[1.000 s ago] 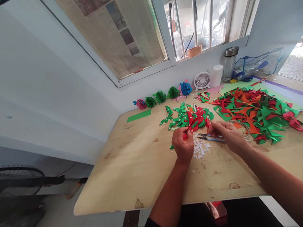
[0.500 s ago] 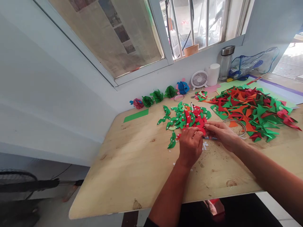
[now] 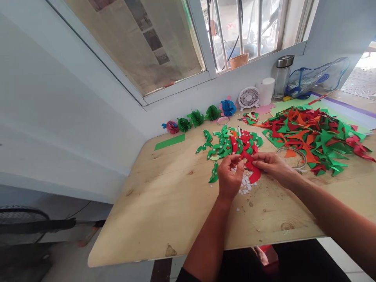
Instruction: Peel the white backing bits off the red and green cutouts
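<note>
A curved red paper cutout (image 3: pixel 255 175) is pinched between the thumb and fingers of my right hand (image 3: pixel 272 166). My left hand (image 3: pixel 230 176) is just left of it, fingers bent and the thumb apart from the index finger; I see nothing held in it. The left fingertips are close to the cutout's upper end, and I cannot tell if they touch it. Small white paper squares (image 3: pixel 245 186) lie scattered below the hands. Beyond them is a heap of green and red curved cutouts (image 3: pixel 226 145), many with white squares on them.
To the right are a big pile of paper scraps (image 3: pixel 308 133) and a tape roll (image 3: pixel 302 156). Along the wall stand green paper figures (image 3: pixel 196 117), a blue one (image 3: pixel 228 108), a small fan (image 3: pixel 248 98), a white cylinder (image 3: pixel 266 91) and a glass bottle (image 3: pixel 282 78). A green strip (image 3: pixel 169 141) lies left.
My left hand has drawn slightly left and its fingers have parted. The red cutout now shows more fully in my right hand, and more white squares are visible below.
</note>
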{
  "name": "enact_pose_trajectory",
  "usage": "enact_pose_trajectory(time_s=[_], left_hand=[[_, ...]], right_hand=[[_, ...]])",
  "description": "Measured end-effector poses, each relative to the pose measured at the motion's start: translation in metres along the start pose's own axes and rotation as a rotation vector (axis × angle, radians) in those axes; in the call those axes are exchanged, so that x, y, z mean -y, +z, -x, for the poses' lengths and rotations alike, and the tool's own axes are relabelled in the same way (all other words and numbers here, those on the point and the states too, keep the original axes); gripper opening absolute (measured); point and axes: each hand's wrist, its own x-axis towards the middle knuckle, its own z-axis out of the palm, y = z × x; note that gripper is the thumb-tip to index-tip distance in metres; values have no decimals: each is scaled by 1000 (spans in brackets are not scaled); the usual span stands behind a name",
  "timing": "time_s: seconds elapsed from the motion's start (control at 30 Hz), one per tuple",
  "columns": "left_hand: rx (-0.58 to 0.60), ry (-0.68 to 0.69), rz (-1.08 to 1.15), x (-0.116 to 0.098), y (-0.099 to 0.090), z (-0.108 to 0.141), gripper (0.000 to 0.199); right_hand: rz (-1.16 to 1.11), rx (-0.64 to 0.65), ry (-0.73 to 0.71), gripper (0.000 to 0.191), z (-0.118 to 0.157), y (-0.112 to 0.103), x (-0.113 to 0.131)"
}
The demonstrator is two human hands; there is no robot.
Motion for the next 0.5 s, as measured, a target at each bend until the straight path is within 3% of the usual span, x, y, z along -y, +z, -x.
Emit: enact_pose_trajectory(time_s=[0.13, 0.23, 0.33, 0.5], left_hand=[[51, -286, 302, 7, 4, -6, 28], [70, -367, 381, 8, 5, -7, 25], [36, -345, 349, 8, 5, -6, 19], [-8, -180, 115, 7, 6, -2, 10]], right_hand=[[33, 71, -17, 27, 0, 1, -2], [73, 78, -41, 28, -2, 1, -6], [108, 91, -63, 26, -3, 0, -9], [170, 105, -77, 18, -2, 3, -5]])
